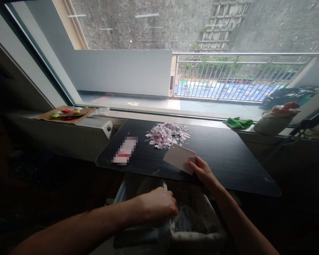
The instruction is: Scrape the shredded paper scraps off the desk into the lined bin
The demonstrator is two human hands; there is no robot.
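Right now, the right hand (pixel 204 172) pinches a white card (pixel 178 158) by its near right corner, thumb on the upper face and fingers closed against it. The card is tilted above the front half of a black wood-grain tabletop (pixel 228 159), just in front of a loose heap of torn paper scraps (pixel 167 135). The left hand (pixel 158 207) is lower, below the table's front edge, its fingers curled into a loose fist beside the opening of a lined bin (pixel 194 236); the area is dim, so I cannot tell whether it grips anything. Left of the heap, apart from it, lies a blurred-out pink and red printed strip (pixel 124 151). On the windowsill beyond, a crumpled green cloth (pixel 238 123) sits beside a pale pot (pixel 271 124).
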